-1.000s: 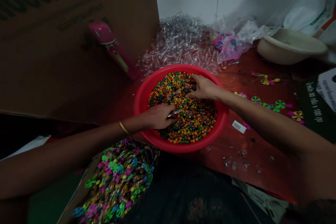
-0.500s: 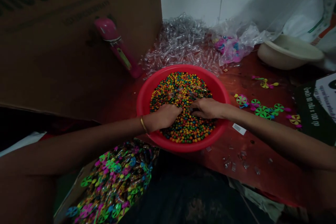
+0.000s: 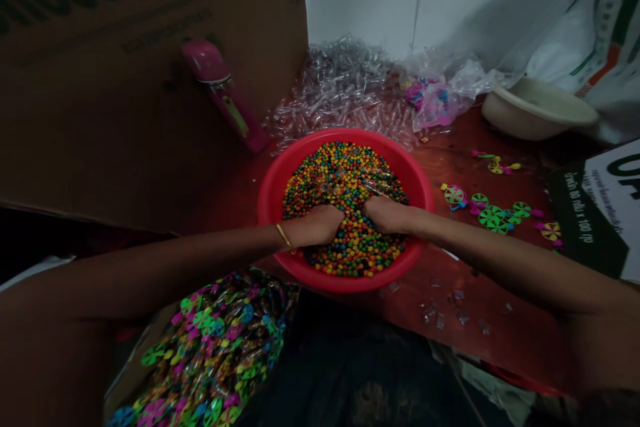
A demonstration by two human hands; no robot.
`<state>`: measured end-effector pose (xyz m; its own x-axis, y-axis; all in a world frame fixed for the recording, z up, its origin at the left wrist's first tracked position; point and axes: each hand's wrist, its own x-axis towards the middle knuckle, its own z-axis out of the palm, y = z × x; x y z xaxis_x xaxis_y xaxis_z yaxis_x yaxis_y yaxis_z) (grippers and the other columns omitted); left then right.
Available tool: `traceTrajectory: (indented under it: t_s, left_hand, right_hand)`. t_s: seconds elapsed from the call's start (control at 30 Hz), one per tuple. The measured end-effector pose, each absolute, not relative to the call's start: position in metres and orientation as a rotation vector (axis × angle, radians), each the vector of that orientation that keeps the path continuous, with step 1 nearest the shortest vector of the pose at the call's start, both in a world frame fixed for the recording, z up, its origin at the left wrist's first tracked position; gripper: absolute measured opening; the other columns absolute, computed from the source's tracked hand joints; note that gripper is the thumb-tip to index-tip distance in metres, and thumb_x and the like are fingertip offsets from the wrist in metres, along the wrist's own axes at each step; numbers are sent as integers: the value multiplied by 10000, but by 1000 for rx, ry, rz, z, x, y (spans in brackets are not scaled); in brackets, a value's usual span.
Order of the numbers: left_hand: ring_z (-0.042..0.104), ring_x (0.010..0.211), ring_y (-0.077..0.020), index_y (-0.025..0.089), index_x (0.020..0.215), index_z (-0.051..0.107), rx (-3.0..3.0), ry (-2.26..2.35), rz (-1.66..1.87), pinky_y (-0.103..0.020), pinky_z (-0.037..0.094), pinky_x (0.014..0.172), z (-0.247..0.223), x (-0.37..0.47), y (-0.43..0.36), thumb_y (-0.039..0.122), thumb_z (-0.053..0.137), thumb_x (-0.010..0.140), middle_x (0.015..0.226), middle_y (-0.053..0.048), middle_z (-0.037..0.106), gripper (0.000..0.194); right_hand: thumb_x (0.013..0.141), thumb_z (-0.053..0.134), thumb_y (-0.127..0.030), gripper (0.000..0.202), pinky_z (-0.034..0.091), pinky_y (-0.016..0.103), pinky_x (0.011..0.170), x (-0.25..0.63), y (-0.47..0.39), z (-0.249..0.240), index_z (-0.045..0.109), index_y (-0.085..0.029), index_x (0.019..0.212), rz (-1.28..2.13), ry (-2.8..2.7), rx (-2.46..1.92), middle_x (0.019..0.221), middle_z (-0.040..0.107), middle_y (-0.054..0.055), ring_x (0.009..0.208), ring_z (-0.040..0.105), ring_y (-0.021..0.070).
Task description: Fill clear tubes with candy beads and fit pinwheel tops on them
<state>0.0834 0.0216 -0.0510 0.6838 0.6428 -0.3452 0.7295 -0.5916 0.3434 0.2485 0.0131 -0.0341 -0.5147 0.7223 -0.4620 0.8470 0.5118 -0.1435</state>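
Note:
A red plastic basin [image 3: 267, 187] holds a deep layer of small round candies [image 3: 363, 253] in yellow, orange, green and red. My left hand [image 3: 323, 223], with a gold bangle [image 3: 285, 237] at its wrist, is curled closed in the candies left of the middle. Opposite it, my right hand [image 3: 385, 215] is also curled, its fingertips sunk among the candies. What either hand holds, if anything, is hidden. Clear plastic tubes [image 3: 377, 180] lie on the candies just beyond my hands.
Behind the basin is a heap of empty clear tubes [image 3: 350, 80]. A large cardboard box [image 3: 125, 113] and a pink flask [image 3: 227, 100] stand left. Colourful plastic wheel toys [image 3: 493, 217] and a cream bowl [image 3: 540, 113] are right. Filled tubes with toy tops [image 3: 215, 347] fill a box below.
My right hand has gone from spread fingers to a curled shape, deeper in the candies. My left hand stays closed in nearly the same spot. The view has shifted slightly.

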Motion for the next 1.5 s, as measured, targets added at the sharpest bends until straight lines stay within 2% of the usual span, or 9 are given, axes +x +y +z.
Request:
traceTrajectory:
  t_s: [0.2,0.37,0.5,0.63,0.8,1.0,1.17,1.33,1.5]
  left_hand:
    - [600,780,-153,114,915,642,2208,993,-20,-219,457,701,-28,69,33,240,546,753,859,-27,672,227]
    - [575,977,-163,128,1149,554,1970,906,196,-276,433,862,-31,64,32,310,568,767,1118,-60,629,424]
    - [594,948,-162,117,1170,527,1913,925,166,-257,451,808,-29,57,26,338,524,793,1105,-68,635,437]
    - [619,840,-217,180,1101,580,2359,1082,-75,-299,459,714,-9,46,18,411,505,792,930,-72,676,393]
    - [623,787,-263,110,791,672,2661,1117,-532,-331,450,688,-7,67,11,130,448,775,818,-172,669,225]
    - [615,751,-243,139,781,671,2645,1055,-431,-311,434,644,-23,89,26,116,493,717,763,-100,666,190]
    - [563,571,-115,164,954,617,2047,1022,-55,-219,410,521,-10,67,33,301,541,754,743,5,616,254]
    - [566,529,-87,190,1136,526,1611,978,8,-191,417,464,-16,62,25,348,560,750,799,8,591,418]
    - [558,534,-97,194,1109,532,1892,958,-47,-218,432,501,-19,54,25,406,531,762,825,3,612,407]
  right_hand:
    - [643,628,-198,171,414,184,491,266,23,-35,679,-119,785,-1425,2352,1837,562,574,-46,496,487,77]
    - [620,681,-323,406,430,194,486,268,19,-33,660,-113,966,-1968,2232,1832,600,557,-46,467,462,55]
    - [641,682,-372,430,449,209,565,275,18,-27,639,-130,993,-1780,2504,1730,765,617,-14,602,533,87]
    - [690,669,-354,347,446,247,672,279,14,-7,640,-178,988,-878,2733,1627,868,659,17,783,597,160]
    - [801,453,-105,249,448,290,638,248,0,-3,697,-115,852,-144,2324,1276,782,679,151,771,642,230]
    - [739,525,-140,221,420,231,611,249,12,-19,693,-131,883,-284,2420,1388,807,675,114,789,622,207]
    - [675,639,-324,228,372,172,501,285,22,-25,689,-153,817,-1083,2500,1769,634,575,-37,578,507,94]
    - [689,636,-297,301,426,178,468,285,17,-34,668,-139,943,-1751,2303,1948,699,592,-18,503,494,67]
    - [757,581,-327,298,478,214,563,285,10,-20,663,-161,990,-1405,2466,1841,781,645,5,593,573,105]
